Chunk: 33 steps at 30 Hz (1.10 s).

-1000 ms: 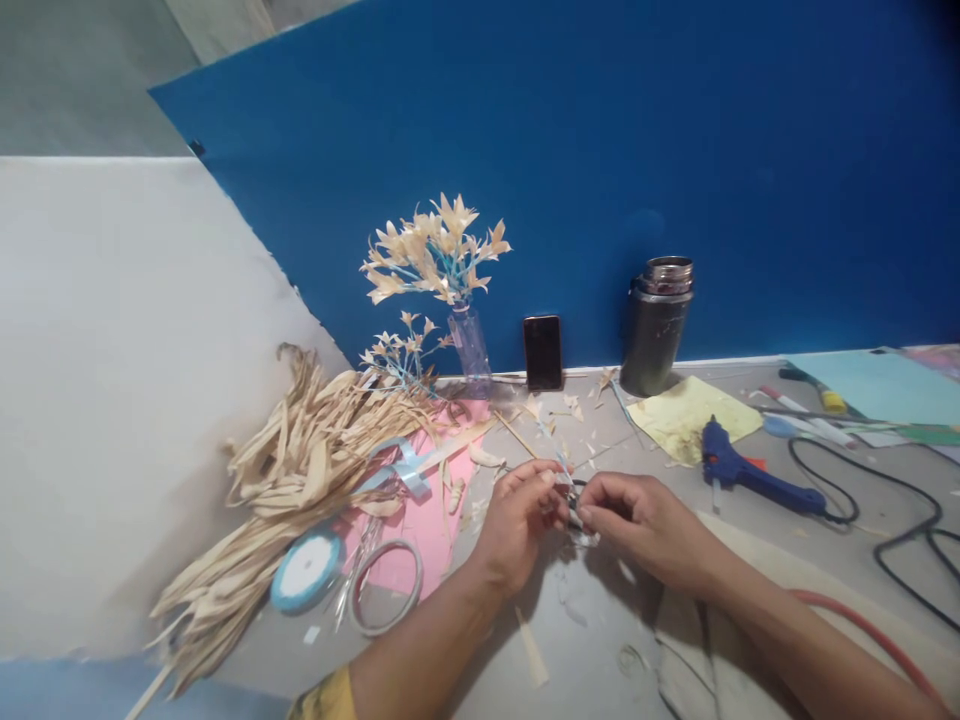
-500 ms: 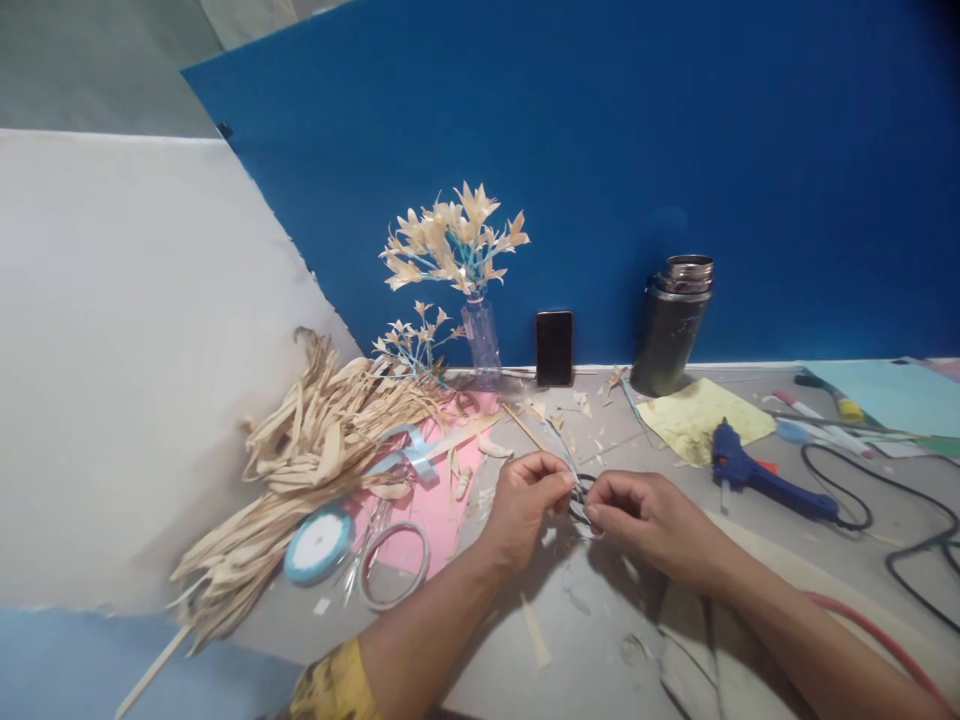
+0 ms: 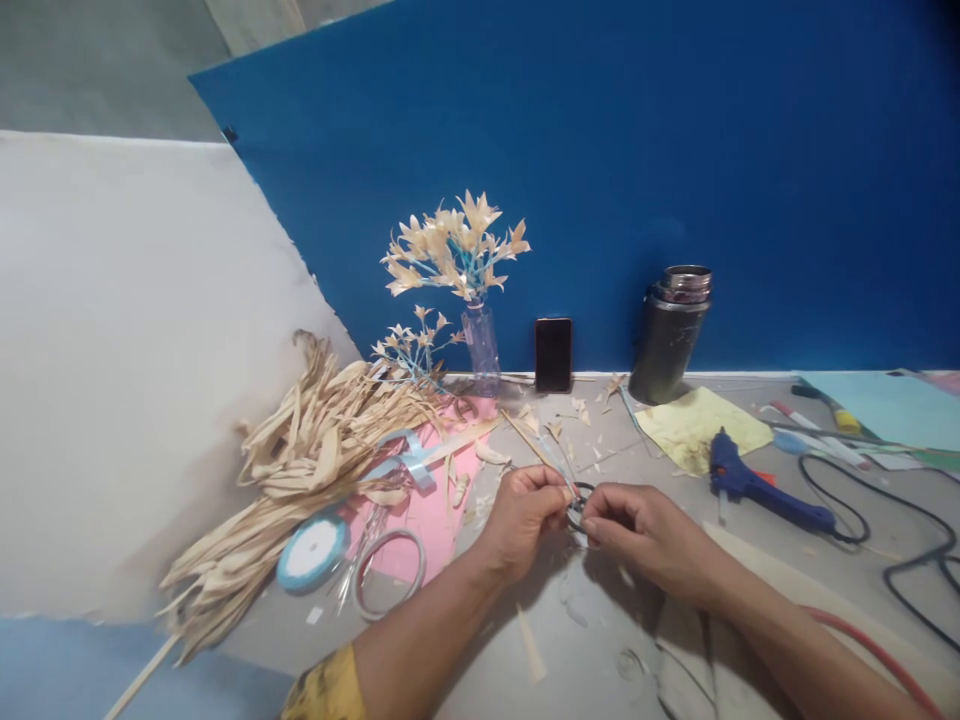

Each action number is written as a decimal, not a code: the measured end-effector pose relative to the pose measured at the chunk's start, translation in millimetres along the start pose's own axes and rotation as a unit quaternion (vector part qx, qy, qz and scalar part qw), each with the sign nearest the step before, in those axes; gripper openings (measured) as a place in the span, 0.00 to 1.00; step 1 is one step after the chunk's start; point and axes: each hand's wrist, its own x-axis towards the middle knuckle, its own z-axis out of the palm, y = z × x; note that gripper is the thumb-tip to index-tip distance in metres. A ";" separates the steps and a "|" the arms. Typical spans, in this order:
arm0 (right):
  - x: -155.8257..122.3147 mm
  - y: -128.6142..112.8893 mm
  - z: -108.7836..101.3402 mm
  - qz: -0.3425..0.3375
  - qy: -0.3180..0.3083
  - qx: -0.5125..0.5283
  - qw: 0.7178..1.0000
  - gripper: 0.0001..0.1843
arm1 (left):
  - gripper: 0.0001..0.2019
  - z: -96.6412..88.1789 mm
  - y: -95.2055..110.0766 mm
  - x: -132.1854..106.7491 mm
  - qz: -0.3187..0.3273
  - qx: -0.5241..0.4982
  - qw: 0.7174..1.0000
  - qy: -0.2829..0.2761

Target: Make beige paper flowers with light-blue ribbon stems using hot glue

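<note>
Hands barely shifted since earlier frame; fingertips stay together.
Both pinch one item: left hand [image 3: 525, 508] and right hand [image 3: 646, 528] clamp small dark ring [image 3: 579, 497] between them, equally near.

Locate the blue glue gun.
Head view, right side: the glue gun lies on the table between the yellow paper and the black cord, to the right of the right hand.

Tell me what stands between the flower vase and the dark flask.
A black phone stands upright against the blue board, shown in the head view.
</note>
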 end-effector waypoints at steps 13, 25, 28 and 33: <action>1.4 1.3 -10.7 -0.003 0.077 0.031 0.997 0.15 | 0.06 3.1 3.2 -10.8 -0.028 0.153 0.985 -0.076; 4.6 13.8 -32.6 0.034 0.213 0.382 0.899 0.23 | 0.10 -4.1 11.6 -19.7 -0.144 0.203 0.928 -0.277; 7.7 15.4 -39.2 0.028 0.218 0.445 0.868 0.19 | 0.11 -15.3 29.1 -14.6 -0.100 0.226 0.943 -0.222; 12.2 22.9 -46.0 0.008 0.254 0.521 0.815 0.15 | 0.11 -42.7 59.7 -7.7 0.024 0.355 0.934 -0.022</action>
